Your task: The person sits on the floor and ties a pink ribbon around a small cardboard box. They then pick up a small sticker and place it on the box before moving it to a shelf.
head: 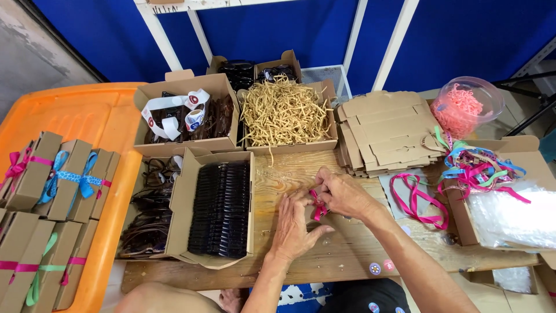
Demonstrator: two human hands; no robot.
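A bright pink ribbon is twisted into a small knot or bow right here on the wooden bench, just in front of the box of straw-coloured paper shred, and it seems to sit on a small brown box that my hands mostly hide. My left hand lies flat over that spot, fingers loosely spread and pressing down, thumb out to the side. My right hand is curled in from the other side, fingertips pinching the pink ribbon beside the left hand's knuckles. Left of the shred box sits an open carton of dark glasses with white paper bands; nearer me from that, a carton packed with black cases. Right of the shred box lies a stack of flat cardboard blanks, and beyond it a clear tub of pink shred and a tangle of coloured ribbons. Far left of the shred box, an orange tray holds finished brown boxes tied with ribbon. Blue panels stand behind the bench.
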